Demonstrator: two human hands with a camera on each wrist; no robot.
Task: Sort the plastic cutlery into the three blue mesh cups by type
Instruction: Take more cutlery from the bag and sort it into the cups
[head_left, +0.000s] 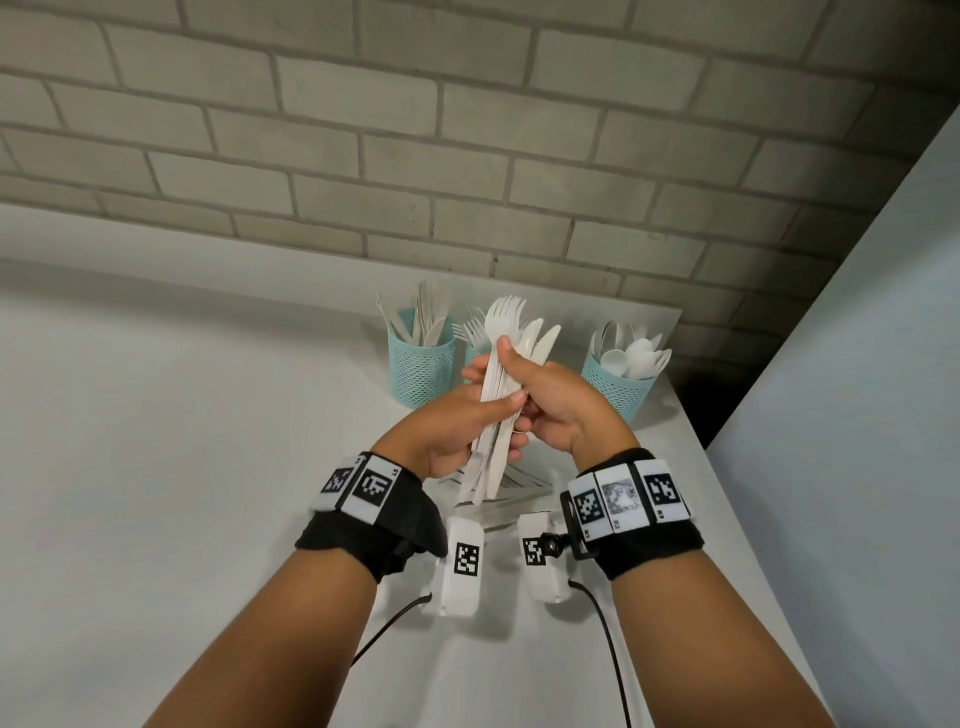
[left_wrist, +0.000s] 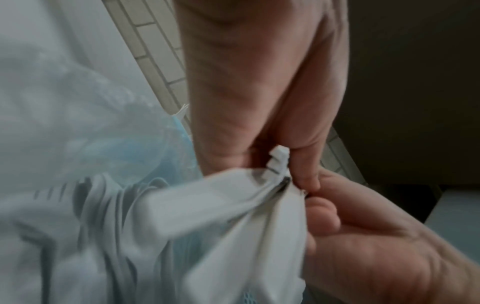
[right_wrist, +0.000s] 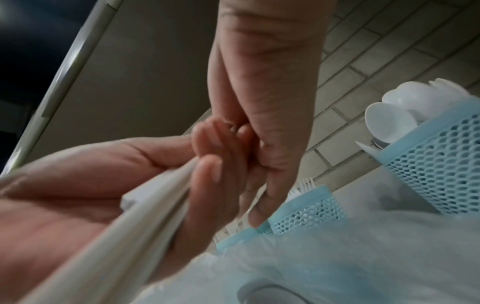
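Plastic cutlery (head_left: 498, 395) — a white bundle of forks, knives and at least one spoon — stands nearly upright in the air above the white table (head_left: 156, 415), clasped between both hands. The left hand (head_left: 457, 431) wraps its fingers round the lower handles, thumb laid across the front; the right hand (head_left: 550, 405) curls round the upper part of the bundle, thumb pressed against the stems just beneath the fork heads. More white pieces lie on the table right under the hands. Behind, near the brick wall (head_left: 467, 130), stand the three blue mesh cups: the left cup (head_left: 422, 369) holds knives, the middle cup (head_left: 475, 356) — mostly hidden by the bundle — shows fork tines, and the right cup (head_left: 618, 387) is full of spoons
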